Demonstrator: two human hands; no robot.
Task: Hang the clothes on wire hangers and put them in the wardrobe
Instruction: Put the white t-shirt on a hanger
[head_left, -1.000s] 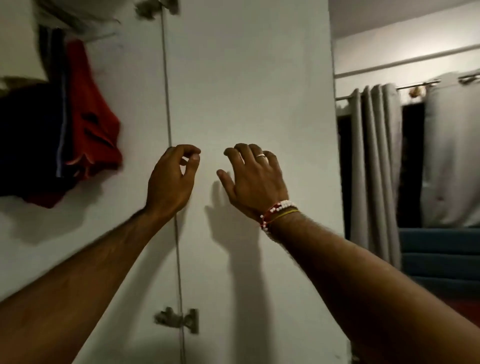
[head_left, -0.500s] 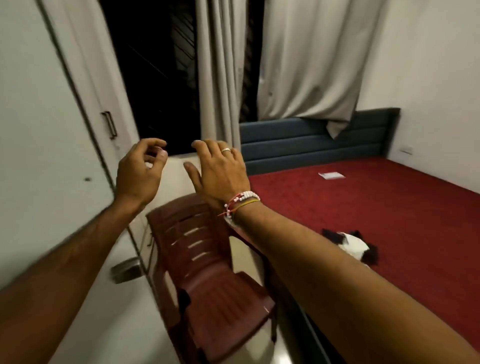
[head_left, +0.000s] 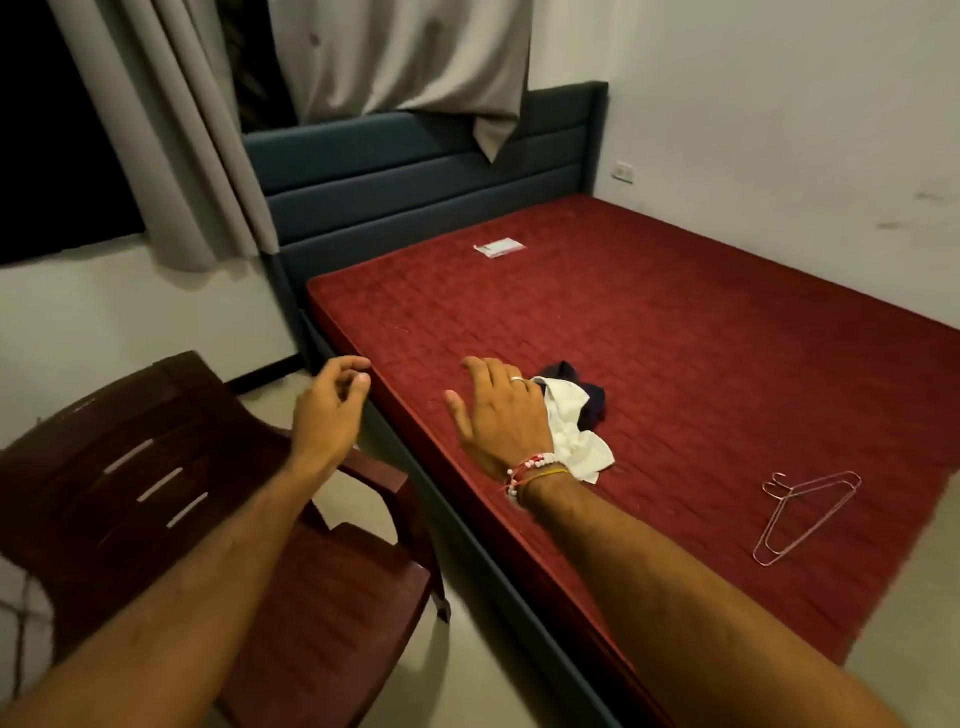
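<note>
Stands at the long edge of the bed (head_left: 675, 322), both arms stretched forward from the bottom of the frame. Holds the right hand (head_left: 501, 415) palm down at centre frame, fingers straight and a little spread, grasping nothing. Overlaps the left edge of the clothes (head_left: 574, 431) from this angle, though impossible to tell whether touching them or hovering just above. Reads as a reach poised for the pick-up, hence the flat, released palm. Carries the left hand (head_left: 332, 410) left of centre, over the near corner of the bed and above the arm of the dark red chair (head_left: 156, 499), fingers loosely curled, thumb near a fingertip, empty as well; probably ready to help gather the cloth. Shows the clothes as a small crumpled heap, white in front and dark behind, lying on the red bed near its left edge, within easy reach from standing. Shows the wire hangers (head_left: 802, 514) at lower right, flat on the same bed, well apart from the heap, hooks toward the upper left; seemingly two stacked, count uncertain. Makes sense as a staging surface: garment and hanger laid at one level, to be joined before the walk to the wardrobe, itself out of frame. Nothing lifted yet, nothing hung. Farther back, a small white packet (head_left: 500, 247) near the blue headboard (head_left: 415, 171) at upper centre, and grey curtains (head_left: 171, 130) at upper left.
</note>
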